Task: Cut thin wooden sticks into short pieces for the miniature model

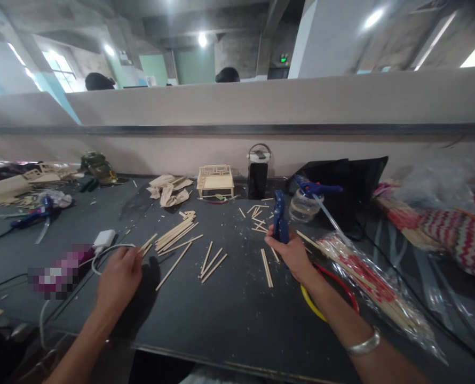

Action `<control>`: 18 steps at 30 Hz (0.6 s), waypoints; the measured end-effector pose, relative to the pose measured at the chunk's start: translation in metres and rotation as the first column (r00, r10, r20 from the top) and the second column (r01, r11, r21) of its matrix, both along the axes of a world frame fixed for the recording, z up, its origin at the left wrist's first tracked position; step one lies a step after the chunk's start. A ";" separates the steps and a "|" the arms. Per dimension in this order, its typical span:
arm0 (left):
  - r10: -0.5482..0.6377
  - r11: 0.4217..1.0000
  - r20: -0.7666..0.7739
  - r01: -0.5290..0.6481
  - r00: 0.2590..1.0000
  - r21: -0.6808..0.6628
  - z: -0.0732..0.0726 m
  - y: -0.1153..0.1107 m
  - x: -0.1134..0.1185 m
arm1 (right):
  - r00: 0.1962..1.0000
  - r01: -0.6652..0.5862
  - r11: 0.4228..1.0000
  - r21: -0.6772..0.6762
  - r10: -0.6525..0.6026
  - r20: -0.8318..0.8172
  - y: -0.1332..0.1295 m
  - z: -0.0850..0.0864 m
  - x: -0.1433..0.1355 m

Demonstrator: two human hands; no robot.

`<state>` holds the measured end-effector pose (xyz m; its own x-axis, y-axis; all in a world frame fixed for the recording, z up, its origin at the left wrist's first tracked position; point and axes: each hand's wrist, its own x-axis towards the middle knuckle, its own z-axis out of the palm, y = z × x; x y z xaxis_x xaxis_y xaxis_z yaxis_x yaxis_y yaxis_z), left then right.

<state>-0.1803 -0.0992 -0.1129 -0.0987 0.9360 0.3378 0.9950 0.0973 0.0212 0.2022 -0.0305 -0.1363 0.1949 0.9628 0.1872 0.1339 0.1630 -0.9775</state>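
Note:
My left hand (119,274) is closed at the left of the dark table, its fingers pinched on thin wooden sticks (149,242) that poke out past the fingertips. To the right, my right hand (289,250) is wrapped round a blue hand tool (279,213) held upright; its exact kind is hard to make out. Beside my left hand lies a pile of wooden sticks (177,232). Three short sticks (212,264) rest between the hands, and a pair of sticks (267,268) lies just below my right hand. Short offcuts (257,213) are scattered beyond it.
A small wooden bench model (215,184) stands at the back, near crumpled paper (169,189) and a black box (257,180). A blue glue gun (319,188) lies across a clear jar (303,206). Bagged sticks (373,282) fill the right; a white charger (104,238) sits left.

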 end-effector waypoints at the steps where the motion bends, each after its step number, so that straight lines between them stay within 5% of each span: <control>1: -0.057 0.997 0.085 0.061 0.995 -0.044 0.003 0.005 0.006 | 1.000 0.000 1.000 0.000 0.000 0.001 0.000 0.000 0.000; 3: -0.136 0.972 0.176 0.165 0.975 -0.166 0.009 0.016 0.020 | 1.000 0.006 1.000 0.000 -0.006 0.000 0.000 0.000 0.000; 8: -0.158 0.922 0.095 0.181 0.983 -0.341 0.016 0.042 0.049 | 1.000 0.003 1.000 -0.003 -0.003 -0.010 -0.001 0.003 0.000; 18: -0.220 0.814 0.015 0.192 0.975 -0.549 0.020 0.068 0.050 | 1.000 -0.004 1.000 0.004 0.004 0.013 0.001 0.000 0.001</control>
